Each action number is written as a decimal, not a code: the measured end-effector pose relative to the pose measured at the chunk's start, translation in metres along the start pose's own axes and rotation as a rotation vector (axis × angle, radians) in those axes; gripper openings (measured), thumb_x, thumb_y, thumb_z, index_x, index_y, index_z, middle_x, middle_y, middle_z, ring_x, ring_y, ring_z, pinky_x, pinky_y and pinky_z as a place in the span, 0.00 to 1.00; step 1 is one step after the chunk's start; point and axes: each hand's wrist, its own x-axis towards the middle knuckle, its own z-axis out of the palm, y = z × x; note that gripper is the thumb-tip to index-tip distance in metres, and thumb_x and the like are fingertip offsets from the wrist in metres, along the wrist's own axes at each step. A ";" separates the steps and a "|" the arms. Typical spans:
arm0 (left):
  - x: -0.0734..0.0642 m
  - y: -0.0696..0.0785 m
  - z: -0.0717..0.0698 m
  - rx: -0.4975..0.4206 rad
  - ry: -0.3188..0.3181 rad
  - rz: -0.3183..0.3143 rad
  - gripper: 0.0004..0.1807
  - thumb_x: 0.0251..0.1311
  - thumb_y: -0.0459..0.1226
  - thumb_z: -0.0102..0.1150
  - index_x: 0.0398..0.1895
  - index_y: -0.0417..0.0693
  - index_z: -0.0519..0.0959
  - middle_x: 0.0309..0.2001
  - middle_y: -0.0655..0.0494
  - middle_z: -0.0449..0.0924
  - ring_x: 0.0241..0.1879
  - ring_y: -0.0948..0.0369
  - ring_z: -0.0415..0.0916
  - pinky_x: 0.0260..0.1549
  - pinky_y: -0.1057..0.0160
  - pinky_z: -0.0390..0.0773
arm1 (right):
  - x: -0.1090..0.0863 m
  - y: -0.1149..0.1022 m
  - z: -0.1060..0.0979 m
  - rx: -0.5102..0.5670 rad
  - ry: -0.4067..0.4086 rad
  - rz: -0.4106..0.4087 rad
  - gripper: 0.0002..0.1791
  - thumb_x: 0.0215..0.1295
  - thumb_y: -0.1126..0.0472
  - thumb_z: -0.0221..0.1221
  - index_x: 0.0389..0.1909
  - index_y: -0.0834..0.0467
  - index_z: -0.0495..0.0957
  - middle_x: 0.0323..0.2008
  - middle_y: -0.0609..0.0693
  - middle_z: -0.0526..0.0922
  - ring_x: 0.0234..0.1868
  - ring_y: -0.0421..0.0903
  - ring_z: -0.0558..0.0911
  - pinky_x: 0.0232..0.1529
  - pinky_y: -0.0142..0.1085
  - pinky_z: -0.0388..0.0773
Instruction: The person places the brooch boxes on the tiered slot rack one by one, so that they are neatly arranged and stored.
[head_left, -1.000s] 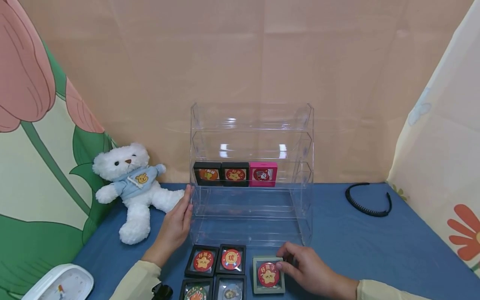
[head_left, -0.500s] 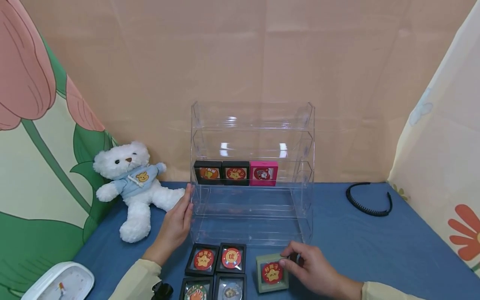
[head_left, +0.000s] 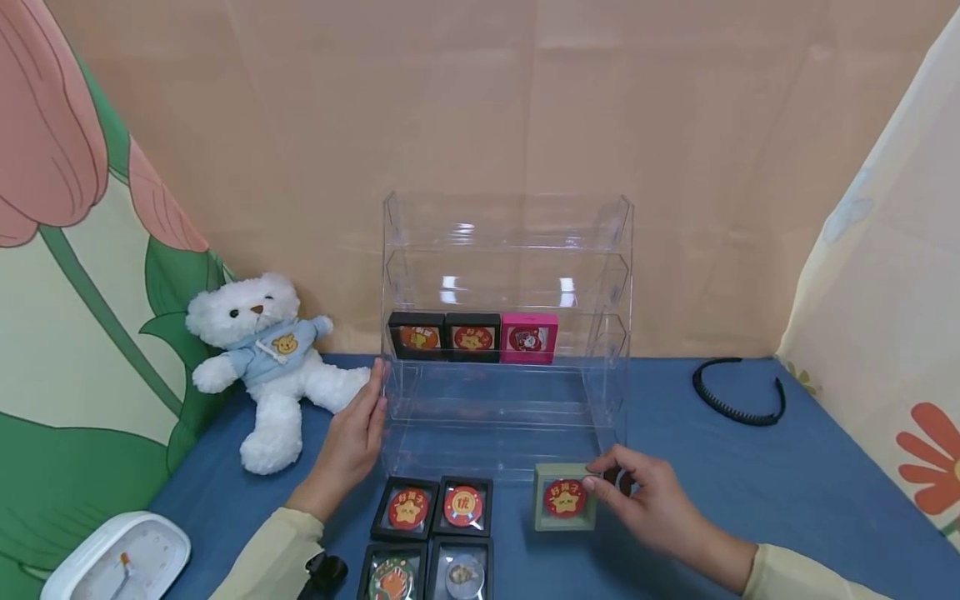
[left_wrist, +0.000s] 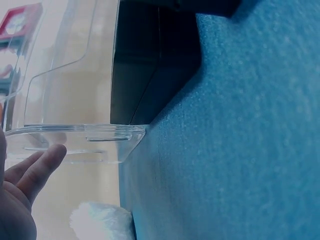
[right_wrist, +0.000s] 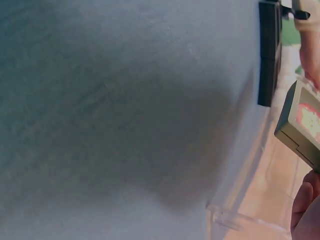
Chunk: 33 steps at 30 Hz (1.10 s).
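My right hand [head_left: 660, 504] pinches the right edge of a pale green framed box [head_left: 565, 498] with a red star-face badge in its window. In the head view the box stands upright over the blue cloth, close in front of a clear tiered display rack [head_left: 487, 396]. The right wrist view shows its green side [right_wrist: 292, 132] raised, with a shadow on the cloth. My left hand [head_left: 345, 454] rests with straight fingers along the rack's left side; those fingers [left_wrist: 42, 172] lie against the clear panel. Two black boxes [head_left: 445, 337] and a pink box [head_left: 529, 338] stand on a middle tier.
Several black framed badge boxes [head_left: 405, 508] lie on the cloth before the rack, between my forearms. A white teddy bear [head_left: 270, 367] sits left of the rack. A black headband [head_left: 738, 408] lies at the right, and a white tray [head_left: 56, 579] at the lower left.
My right hand has lifted the green box off the cloth and carried it right and toward the rack, tilting it upright. The left hand stays at the rack's side.
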 end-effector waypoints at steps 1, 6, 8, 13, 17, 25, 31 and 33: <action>0.000 0.000 0.000 -0.002 -0.001 0.000 0.36 0.64 0.25 0.52 0.74 0.41 0.50 0.68 0.44 0.60 0.64 0.50 0.61 0.56 0.52 0.65 | 0.001 0.000 -0.002 -0.012 0.013 0.000 0.09 0.60 0.64 0.64 0.35 0.48 0.77 0.33 0.41 0.83 0.21 0.33 0.74 0.19 0.30 0.73; 0.000 0.000 -0.001 -0.006 0.002 0.006 0.35 0.66 0.27 0.50 0.74 0.42 0.50 0.68 0.45 0.60 0.64 0.50 0.61 0.56 0.52 0.65 | 0.003 0.002 -0.007 -0.051 0.052 -0.017 0.12 0.57 0.68 0.65 0.35 0.48 0.77 0.34 0.41 0.83 0.22 0.33 0.74 0.19 0.30 0.73; 0.001 0.000 0.000 -0.007 0.002 0.007 0.36 0.65 0.26 0.51 0.74 0.42 0.50 0.68 0.44 0.60 0.64 0.49 0.62 0.56 0.51 0.65 | 0.003 0.003 -0.008 -0.060 0.055 -0.020 0.13 0.57 0.68 0.65 0.35 0.48 0.77 0.35 0.41 0.83 0.22 0.33 0.74 0.19 0.30 0.73; 0.000 -0.001 0.001 -0.002 0.004 0.009 0.39 0.62 0.24 0.53 0.74 0.43 0.49 0.68 0.44 0.61 0.63 0.48 0.63 0.55 0.50 0.67 | 0.002 0.005 -0.013 -0.090 0.060 -0.021 0.13 0.56 0.68 0.66 0.35 0.48 0.77 0.35 0.40 0.82 0.23 0.33 0.74 0.20 0.30 0.73; -0.001 -0.001 0.001 0.000 0.010 0.009 0.38 0.63 0.25 0.52 0.74 0.43 0.49 0.67 0.44 0.61 0.63 0.49 0.63 0.55 0.50 0.67 | 0.004 0.005 -0.019 -0.129 0.078 -0.003 0.13 0.56 0.68 0.66 0.35 0.47 0.77 0.34 0.39 0.82 0.22 0.33 0.74 0.20 0.30 0.73; -0.001 -0.001 0.001 0.004 0.016 0.013 0.38 0.63 0.24 0.53 0.74 0.43 0.50 0.67 0.44 0.62 0.63 0.49 0.63 0.54 0.50 0.67 | 0.014 0.004 -0.034 -0.209 0.135 -0.039 0.15 0.53 0.70 0.68 0.34 0.48 0.77 0.35 0.41 0.82 0.22 0.33 0.74 0.20 0.30 0.74; -0.001 -0.001 0.001 0.007 0.016 0.005 0.38 0.63 0.25 0.52 0.74 0.43 0.50 0.67 0.44 0.61 0.63 0.49 0.63 0.55 0.50 0.66 | 0.026 0.003 -0.047 -0.257 0.177 -0.071 0.15 0.50 0.71 0.69 0.33 0.51 0.77 0.34 0.43 0.82 0.21 0.34 0.74 0.21 0.25 0.72; -0.001 -0.001 0.001 0.008 0.016 0.004 0.37 0.64 0.25 0.52 0.74 0.43 0.50 0.67 0.44 0.61 0.63 0.49 0.63 0.55 0.50 0.66 | 0.030 0.003 -0.051 -0.265 0.189 -0.077 0.15 0.50 0.72 0.69 0.33 0.52 0.77 0.34 0.44 0.82 0.21 0.34 0.74 0.22 0.24 0.71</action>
